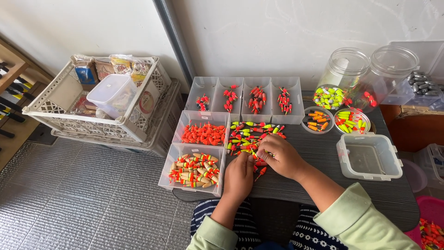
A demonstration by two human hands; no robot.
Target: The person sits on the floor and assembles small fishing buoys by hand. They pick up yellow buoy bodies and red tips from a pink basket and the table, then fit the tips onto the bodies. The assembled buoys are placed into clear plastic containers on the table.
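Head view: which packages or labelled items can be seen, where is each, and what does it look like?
Blue packet: left end of the white crate, small, upright.
Brown packet: beside the blue one, flat, tan.
Clear yellow-printed bags: crate's back edge, crinkled.
Round label: on a white box inside the crate, red-and-white.
No signs or screens.

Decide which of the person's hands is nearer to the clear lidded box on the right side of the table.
Right. The right hand rests on the loose pile of floats, left of the clear lidded box. The left hand lies farther left, beside the tray of wooden floats.
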